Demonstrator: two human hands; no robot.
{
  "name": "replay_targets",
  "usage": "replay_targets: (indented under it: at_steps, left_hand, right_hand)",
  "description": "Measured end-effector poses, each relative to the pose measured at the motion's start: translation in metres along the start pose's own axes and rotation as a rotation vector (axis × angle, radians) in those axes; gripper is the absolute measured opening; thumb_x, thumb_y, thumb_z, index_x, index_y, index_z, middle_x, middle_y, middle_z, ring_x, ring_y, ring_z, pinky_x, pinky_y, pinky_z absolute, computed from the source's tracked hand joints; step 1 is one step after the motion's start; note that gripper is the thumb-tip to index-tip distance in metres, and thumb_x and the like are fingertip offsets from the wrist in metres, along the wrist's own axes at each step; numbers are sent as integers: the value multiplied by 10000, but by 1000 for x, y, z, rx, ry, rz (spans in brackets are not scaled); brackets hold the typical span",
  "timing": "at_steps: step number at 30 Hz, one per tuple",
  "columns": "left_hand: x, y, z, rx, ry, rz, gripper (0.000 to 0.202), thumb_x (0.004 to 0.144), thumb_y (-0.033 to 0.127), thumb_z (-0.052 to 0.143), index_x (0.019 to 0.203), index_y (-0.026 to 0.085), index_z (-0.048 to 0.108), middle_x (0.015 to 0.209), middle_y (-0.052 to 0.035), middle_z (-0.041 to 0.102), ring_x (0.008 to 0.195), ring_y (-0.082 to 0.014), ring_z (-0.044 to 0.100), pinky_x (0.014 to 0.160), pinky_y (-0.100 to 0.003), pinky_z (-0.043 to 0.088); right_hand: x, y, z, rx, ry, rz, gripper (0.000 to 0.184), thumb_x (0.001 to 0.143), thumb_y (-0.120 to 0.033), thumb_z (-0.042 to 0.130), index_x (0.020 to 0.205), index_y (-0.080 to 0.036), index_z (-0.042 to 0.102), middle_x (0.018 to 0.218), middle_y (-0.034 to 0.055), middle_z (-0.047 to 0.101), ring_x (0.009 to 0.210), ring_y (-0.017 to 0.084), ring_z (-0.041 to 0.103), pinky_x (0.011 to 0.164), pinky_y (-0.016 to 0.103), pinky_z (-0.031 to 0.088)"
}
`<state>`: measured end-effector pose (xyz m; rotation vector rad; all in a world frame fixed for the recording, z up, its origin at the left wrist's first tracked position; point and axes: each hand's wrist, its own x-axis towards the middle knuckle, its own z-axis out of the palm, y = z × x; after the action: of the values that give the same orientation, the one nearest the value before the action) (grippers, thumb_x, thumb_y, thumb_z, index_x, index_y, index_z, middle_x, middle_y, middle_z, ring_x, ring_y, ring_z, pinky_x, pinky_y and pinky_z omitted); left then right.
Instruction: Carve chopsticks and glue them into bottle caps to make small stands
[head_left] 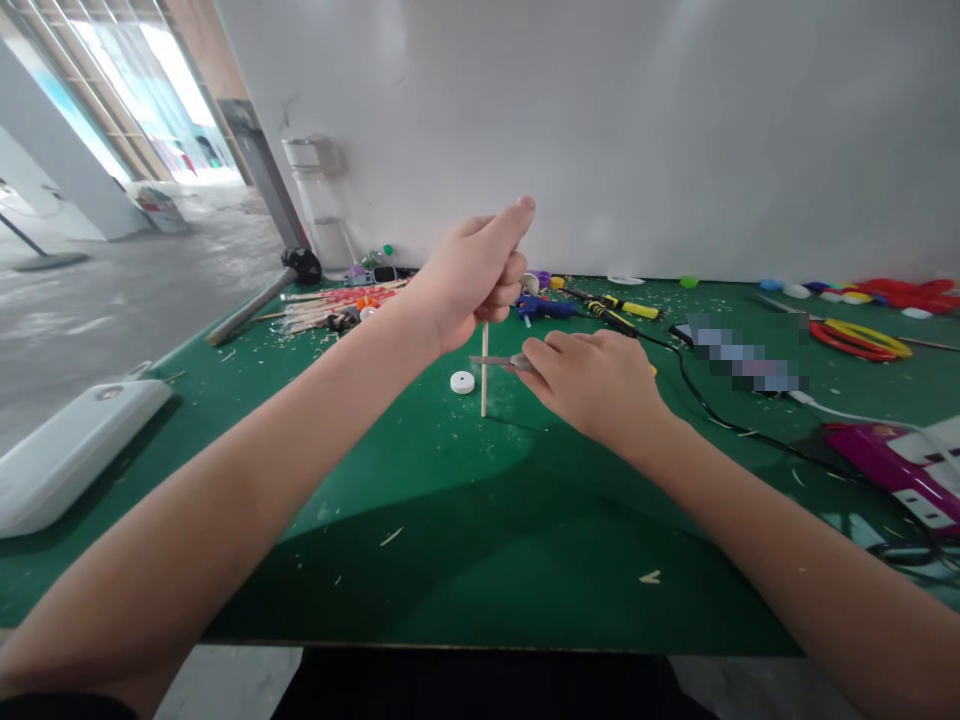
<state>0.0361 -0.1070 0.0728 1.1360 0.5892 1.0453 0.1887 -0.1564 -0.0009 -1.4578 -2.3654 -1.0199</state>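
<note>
From my distant seat I see a pale wall (615, 130) behind everything; before it spreads a green table (450, 500); at its left lies a long white case (82, 455), and at its right edge a magenta power strip (870, 455); between them my left hand (484, 265) is curled tightly around the upper part of a wooden stick (484, 395), the thumb pointing up; my right hand (600, 385), lower and just beside, is closed around a small knife (516, 362); a heap of thin sticks (322, 308) lies beyond my left forearm; a blue glue gun (547, 308) rests near the wall; the held stick is upright over the middle of the table, but I cannot tell if its lower end touches; the knife's blade crosses this stick, how deep I cannot tell; just left of it lies a white disc (463, 383) with a dark hole; smallest are the scattered pale shavings (651, 577).
</note>
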Motion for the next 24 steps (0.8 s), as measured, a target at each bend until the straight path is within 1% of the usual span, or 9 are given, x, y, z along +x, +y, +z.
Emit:
replay_targets:
  at_steps: [2,4,8,12,14,16,20,22,24]
  left_hand:
    - [0,1,-3,-113,-15,-71,387,858,248,579,584,199,310,456,89,199,324,-19,214,338,-150,87]
    - [0,1,-6,-176,-23,-113,374,858,241,568,589,200,312,453,91,200,320,-17,215,344,-149,80]
    - [1,2,-12,-190,-73,-160,373,868,229,550,592,201,302,459,91,189,310,-14,213,351,-147,71]
    - [4,3,-18,-199,-125,-205,376,888,250,533,594,200,304,472,85,185,304,-12,221,350,-143,69]
    - [4,3,-20,-195,-156,-206,381,899,261,522,592,199,304,478,83,180,305,-11,222,351,-142,73]
    - [4,2,-22,-168,-212,-183,392,903,267,524,587,197,304,481,84,174,310,-10,219,353,-144,80]
    - [3,1,-21,-113,-305,-131,398,927,269,488,584,198,300,478,87,163,323,-3,192,361,-148,72]
    - [2,0,-19,-108,-312,-124,398,933,271,476,590,202,287,476,92,156,329,4,175,367,-148,56]
    - [2,0,-17,-149,-287,-149,386,940,275,460,607,207,275,483,94,152,338,9,172,376,-143,46]
  right_hand:
    - [0,1,-1,0,-13,-4,411,990,-388,277,846,-200,613,673,8,606,534,109,458,548,294,130]
    - [0,3,-2,-5,-23,-13,415,990,-400,275,851,-202,612,677,8,608,529,109,447,549,295,125]
    - [1,7,-2,-10,-37,-37,428,991,-423,267,850,-207,609,657,2,598,512,113,416,543,296,110]
    - [3,13,1,-8,-63,-67,417,984,-440,292,853,-207,612,656,5,593,517,117,410,539,300,99]
    - [5,16,2,-4,-84,-74,404,980,-441,308,863,-205,615,668,9,599,521,118,411,539,299,101]
    - [6,17,3,-3,-93,-77,398,979,-443,317,865,-204,615,676,10,602,521,119,408,539,299,101]
    - [8,14,4,-9,-61,-87,391,982,-432,319,852,-206,611,677,8,597,522,123,407,544,304,101]
    - [8,9,3,-18,-29,-86,369,984,-384,323,838,-207,611,669,8,591,533,126,415,552,308,105]
    - [8,5,3,-22,3,-83,348,980,-328,328,823,-207,615,656,6,582,543,127,418,560,313,113]
